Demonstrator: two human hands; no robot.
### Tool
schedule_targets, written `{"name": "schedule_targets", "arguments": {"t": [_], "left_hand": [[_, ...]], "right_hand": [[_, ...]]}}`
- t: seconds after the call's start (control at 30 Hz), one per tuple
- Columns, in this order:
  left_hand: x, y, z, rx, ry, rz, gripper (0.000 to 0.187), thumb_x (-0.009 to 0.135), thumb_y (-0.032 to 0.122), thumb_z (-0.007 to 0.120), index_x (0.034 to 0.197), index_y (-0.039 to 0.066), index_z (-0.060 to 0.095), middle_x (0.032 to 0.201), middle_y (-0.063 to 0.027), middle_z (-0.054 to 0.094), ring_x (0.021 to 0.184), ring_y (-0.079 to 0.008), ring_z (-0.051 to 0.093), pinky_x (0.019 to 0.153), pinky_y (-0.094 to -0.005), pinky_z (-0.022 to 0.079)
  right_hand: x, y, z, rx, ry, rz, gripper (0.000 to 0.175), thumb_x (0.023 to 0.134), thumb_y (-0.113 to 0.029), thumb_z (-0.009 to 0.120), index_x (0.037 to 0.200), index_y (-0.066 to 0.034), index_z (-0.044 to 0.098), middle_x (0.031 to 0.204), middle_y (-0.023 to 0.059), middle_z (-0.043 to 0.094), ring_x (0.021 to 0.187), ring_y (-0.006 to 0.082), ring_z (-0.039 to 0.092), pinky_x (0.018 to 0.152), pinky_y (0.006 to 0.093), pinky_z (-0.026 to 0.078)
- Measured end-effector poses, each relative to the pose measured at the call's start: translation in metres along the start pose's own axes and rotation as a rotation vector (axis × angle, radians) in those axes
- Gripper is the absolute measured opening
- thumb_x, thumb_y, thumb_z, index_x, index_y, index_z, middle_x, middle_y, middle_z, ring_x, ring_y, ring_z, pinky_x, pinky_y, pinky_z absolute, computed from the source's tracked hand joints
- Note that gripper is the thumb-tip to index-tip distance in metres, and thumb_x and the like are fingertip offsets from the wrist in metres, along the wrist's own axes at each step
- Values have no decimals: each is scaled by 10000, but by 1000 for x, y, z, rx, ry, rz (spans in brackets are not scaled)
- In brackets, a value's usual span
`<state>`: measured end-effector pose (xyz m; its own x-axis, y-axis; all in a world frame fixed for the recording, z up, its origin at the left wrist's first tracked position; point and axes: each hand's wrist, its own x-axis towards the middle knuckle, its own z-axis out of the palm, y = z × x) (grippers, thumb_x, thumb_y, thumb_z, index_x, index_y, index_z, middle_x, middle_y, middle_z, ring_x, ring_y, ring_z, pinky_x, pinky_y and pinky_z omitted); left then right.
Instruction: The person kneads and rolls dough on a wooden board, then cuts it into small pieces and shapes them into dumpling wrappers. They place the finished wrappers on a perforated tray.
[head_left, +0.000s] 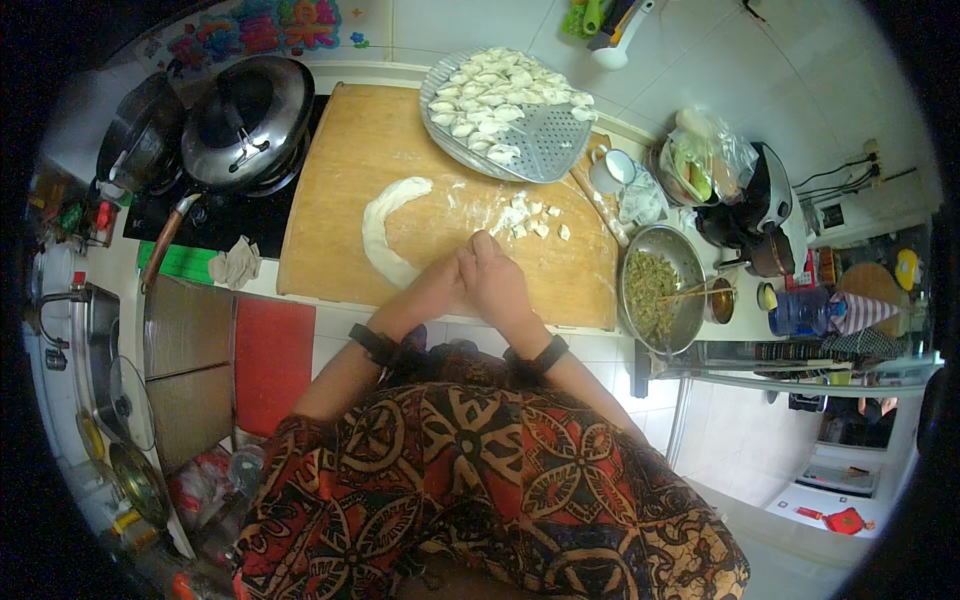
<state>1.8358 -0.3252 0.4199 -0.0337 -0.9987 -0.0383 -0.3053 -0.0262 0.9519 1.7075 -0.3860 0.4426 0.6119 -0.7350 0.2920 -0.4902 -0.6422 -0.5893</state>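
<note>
My left hand (441, 283) and my right hand (493, 279) meet over the front of a floured wooden board (330, 165). Their fingers are bunched together, and whatever lies between them is hidden. A curved rope of white dough (379, 229) lies left of the hands, its near end disappearing behind my left hand and forearm. Just beyond my right hand are several small cut dough pieces (541, 229) and a patch of loose flour (511, 216). Farther back, a round perforated metal tray (551, 142) bears many filled dumplings (491, 90) and overhangs the board's rear edge.
On the right stand a steel bowl of chopped filling (651, 289) with chopsticks (694, 291), a rolling pin (600, 206) and a mug of white powder (616, 166). A lidded wok (247, 127) sits on the black cooktop (202, 217) at left, its wooden handle (166, 240) jutting forward.
</note>
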Motion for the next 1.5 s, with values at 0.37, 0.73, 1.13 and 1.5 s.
{"name": "schedule_targets", "arguments": {"t": [0.37,0.73,1.13,1.5], "left_hand": [[-8,-10,1,5,109,124,340,923,155,548,1199,-38,503,1085,-256,627,1035,-405,604,887,-423,465],[-13,-4,-6,70,42,95,284,971,201,530,1180,13,487,915,-177,621,865,-281,615,785,-385,483],[-5,-34,1,115,170,252,468,952,78,519,1372,56,314,1219,-162,526,1132,-243,529,981,-333,411],[-5,-19,-1,12,146,85,277,860,7,520,1135,-25,516,1043,-258,604,1047,-401,591,864,-423,476]], "right_hand": [[6,-1,5,88,-20,17,197,954,-197,524,914,-20,449,720,274,589,692,462,597,599,516,476],[11,75,26,-255,-166,160,193,943,-203,504,941,-12,526,790,265,615,749,439,616,646,502,493],[10,56,-27,298,-94,50,287,796,-70,703,1071,-29,631,979,163,578,829,283,609,728,354,511],[4,-7,-15,261,-62,-60,207,785,-70,667,951,-19,555,862,166,551,696,319,591,637,378,504]]}}
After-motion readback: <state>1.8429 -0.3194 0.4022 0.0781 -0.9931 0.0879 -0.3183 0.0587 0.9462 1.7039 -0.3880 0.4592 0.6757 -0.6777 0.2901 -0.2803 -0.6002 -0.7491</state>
